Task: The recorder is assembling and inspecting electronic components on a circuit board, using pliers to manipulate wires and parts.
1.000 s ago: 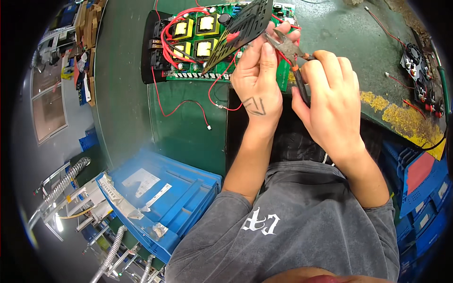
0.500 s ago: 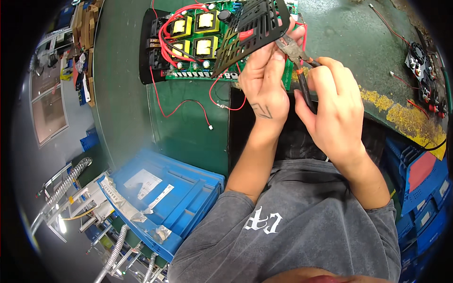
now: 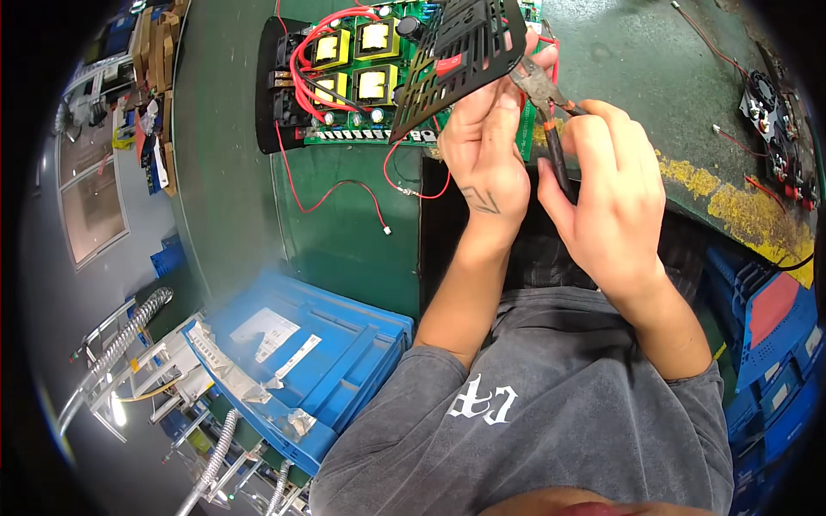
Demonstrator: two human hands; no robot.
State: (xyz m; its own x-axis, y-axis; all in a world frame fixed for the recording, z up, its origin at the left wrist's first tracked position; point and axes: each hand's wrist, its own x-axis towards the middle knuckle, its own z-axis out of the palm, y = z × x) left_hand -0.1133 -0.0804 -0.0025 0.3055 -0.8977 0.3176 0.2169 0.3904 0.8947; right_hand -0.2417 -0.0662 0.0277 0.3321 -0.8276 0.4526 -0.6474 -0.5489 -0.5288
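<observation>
My left hand point(image 3: 487, 142) grips a black slotted panel point(image 3: 460, 64) and holds it tilted above a green circuit board point(image 3: 361, 52). A small red part point(image 3: 448, 64) shows on the panel. In my right hand point(image 3: 613, 189) is a pair of pliers point(image 3: 559, 159) with dark handles and orange bands. The plier jaws lie at the panel's right edge, close to my left fingers; what they grip, if anything, is hidden. Yellow-wrapped transformers point(image 3: 376, 84) and thick red wires point(image 3: 301, 73) sit on the board. The panel covers the board's middle.
A thin red wire point(image 3: 325, 205) with a white connector trails over the green bench point(image 3: 344, 249). Fans with loose wires point(image 3: 761, 107) lie at the far right. A blue crate point(image 3: 344, 344) is at the lower left; more blue bins point(image 3: 774, 344) stand at the right.
The pliers' jaws have shifted slightly to the right, and the panel has tipped a little. Both hands keep their holds.
</observation>
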